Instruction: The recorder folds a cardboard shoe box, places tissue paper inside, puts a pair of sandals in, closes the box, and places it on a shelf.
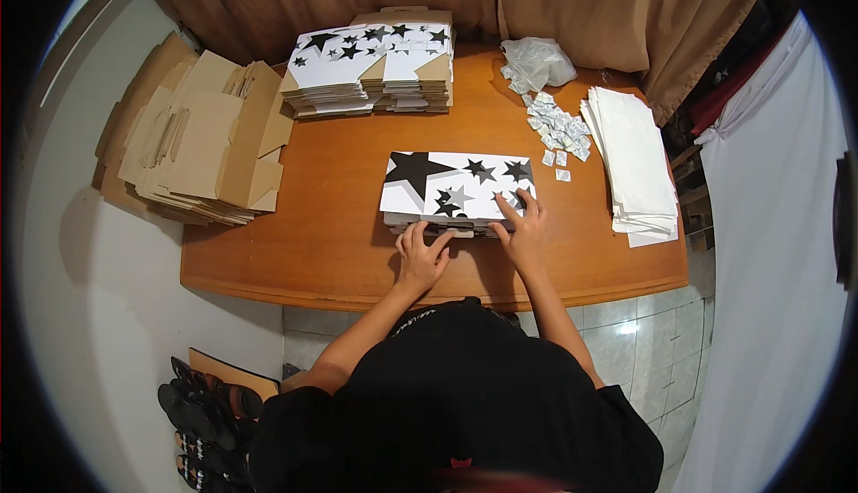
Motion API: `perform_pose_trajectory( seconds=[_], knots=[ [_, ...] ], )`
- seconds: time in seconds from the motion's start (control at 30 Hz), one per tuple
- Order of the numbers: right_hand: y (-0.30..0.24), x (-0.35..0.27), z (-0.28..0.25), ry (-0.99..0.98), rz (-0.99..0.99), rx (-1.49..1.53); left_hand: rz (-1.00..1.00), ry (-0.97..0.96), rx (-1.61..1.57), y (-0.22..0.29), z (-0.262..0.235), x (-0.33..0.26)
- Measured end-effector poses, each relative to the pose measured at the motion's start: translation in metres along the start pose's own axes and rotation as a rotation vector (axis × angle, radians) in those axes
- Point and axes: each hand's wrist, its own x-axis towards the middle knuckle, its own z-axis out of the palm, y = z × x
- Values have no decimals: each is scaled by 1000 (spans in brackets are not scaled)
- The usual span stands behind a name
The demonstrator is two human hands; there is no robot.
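On the tabletop [340, 180], a white box [460, 180] printed with black and grey stars sits near the front edge, between the left hand [422, 261] and the right hand [525, 232]. The right grip is spread, fingertips on the lid's right end and thumb at its front edge, while the left's fingers curl at the front face, though whether they pinch it I cannot tell. White lettering [416, 319] shows on the black shirt [447, 395]; any print on the small silvery packets [559, 126] is too small to read.
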Motion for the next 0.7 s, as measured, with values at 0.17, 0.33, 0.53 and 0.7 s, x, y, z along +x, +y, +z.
perform_pose_trajectory(
  seconds=[0.17,0.33,0.53,0.7],
  knots=[
    [3,-5,4,-11,-31,3,32,54,96,-2,1,-15],
    [10,-9,10,-7,-62,5,24,9,182,-3,5,-18],
    [17,-11,14,32,-109,28,8,-55,101,-11,4,-10],
    [23,-13,13,12,-203,23,38,-21,112,-10,-1,-5]
  ],
)
